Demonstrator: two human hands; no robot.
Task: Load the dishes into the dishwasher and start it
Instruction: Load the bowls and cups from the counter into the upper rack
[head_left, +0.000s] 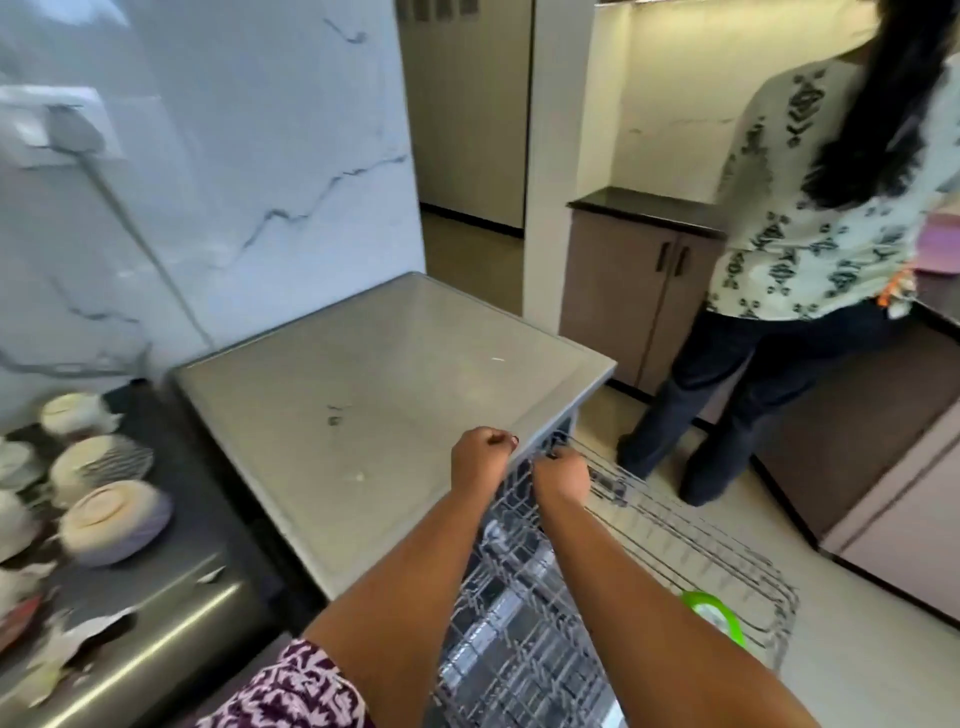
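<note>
rack worked at the mouth of the dishwasher, both hands up at its back edge

the upper rack (649, 525) is drawn out of the dishwasher (374, 374) and looks almost bare. the left hand (480, 454) is curled at the front lip of the machine's top; what it pinches cannot be told. the right hand (563, 475) is curled onto the rack wires by the opening. the rack is best kept level and moved evenly from both sides. the bowls (104, 499) wait upturned on the dark counter (208, 519) to the left, not yet loaded.
</note>
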